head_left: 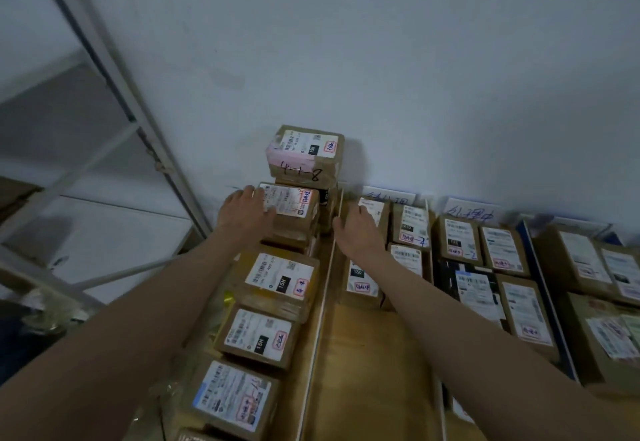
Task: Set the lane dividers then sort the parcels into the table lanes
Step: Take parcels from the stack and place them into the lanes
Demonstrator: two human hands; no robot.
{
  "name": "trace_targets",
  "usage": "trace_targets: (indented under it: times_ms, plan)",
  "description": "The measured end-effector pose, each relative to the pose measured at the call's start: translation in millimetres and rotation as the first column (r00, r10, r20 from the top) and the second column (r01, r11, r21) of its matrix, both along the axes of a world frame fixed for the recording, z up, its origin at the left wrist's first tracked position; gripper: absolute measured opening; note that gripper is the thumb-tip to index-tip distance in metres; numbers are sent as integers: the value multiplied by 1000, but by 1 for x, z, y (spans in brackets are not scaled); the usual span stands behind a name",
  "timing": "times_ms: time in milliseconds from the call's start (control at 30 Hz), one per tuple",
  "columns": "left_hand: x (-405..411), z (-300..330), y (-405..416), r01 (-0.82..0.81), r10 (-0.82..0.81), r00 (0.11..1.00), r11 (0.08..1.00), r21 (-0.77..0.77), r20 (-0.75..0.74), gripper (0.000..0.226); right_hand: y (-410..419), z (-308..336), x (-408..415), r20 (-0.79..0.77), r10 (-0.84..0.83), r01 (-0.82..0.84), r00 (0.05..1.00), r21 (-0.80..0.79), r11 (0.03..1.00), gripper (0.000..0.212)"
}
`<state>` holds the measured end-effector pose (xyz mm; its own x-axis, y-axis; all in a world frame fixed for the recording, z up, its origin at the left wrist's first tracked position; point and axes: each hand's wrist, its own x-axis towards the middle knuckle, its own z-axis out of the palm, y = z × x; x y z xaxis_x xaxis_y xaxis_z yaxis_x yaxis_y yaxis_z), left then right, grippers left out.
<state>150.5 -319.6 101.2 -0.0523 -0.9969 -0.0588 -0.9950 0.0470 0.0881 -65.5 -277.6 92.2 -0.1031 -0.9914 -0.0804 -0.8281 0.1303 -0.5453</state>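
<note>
Brown cardboard parcels with white labels lie in lanes on a wooden table [374, 364]. My left hand [244, 213] rests on the left edge of a labelled parcel [294, 208] stacked in the far left lane, below a taller parcel marked "4-1-8" [306, 154]. My right hand [356, 229] lies on a parcel [375, 212] at the far end of the second lane, fingers spread over its label. A thin white lane divider [323, 302] runs between the two lanes, another divider [429, 232] stands further right.
A metal shelf frame [114, 94] leans along the left. The white wall [381, 59] backs the table, with handwritten paper signs [471, 213] at the lane heads. More parcels fill the right lanes, beside a blue divider [547, 295]. Bare tabletop shows in the near second lane.
</note>
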Motion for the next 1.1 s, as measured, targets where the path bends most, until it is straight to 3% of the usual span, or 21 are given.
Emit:
trace_targets:
  times_ms: [200,333,533,633,733,933,1100]
  plan:
    - [27,-24,-26,-109,143,961,983,151,-237,59,-32,-21,48,185,-71,49,980,122,991,47]
    - [25,-53,-31,-151,238,851,965,214,-468,53,-39,-33,64,347,-145,87,926,179,980,36]
    - [29,-50,-26,-228,314,692,949,215,-650,52,-33,-23,73,439,-196,142,877,154,978,36]
    - [33,-32,-16,-207,266,644,963,171,-718,48,-26,-12,75,522,-196,145,830,138,980,58]
    - [43,-10,-12,-130,172,655,985,115,-736,47,-29,-14,67,608,-212,164,765,133,977,86]
    - [57,27,-17,19,19,720,999,48,-694,54,-15,20,67,679,-270,110,683,270,957,33]
    - [46,36,-1,-208,203,557,973,101,-805,86,3,24,68,723,-284,118,630,273,955,19]
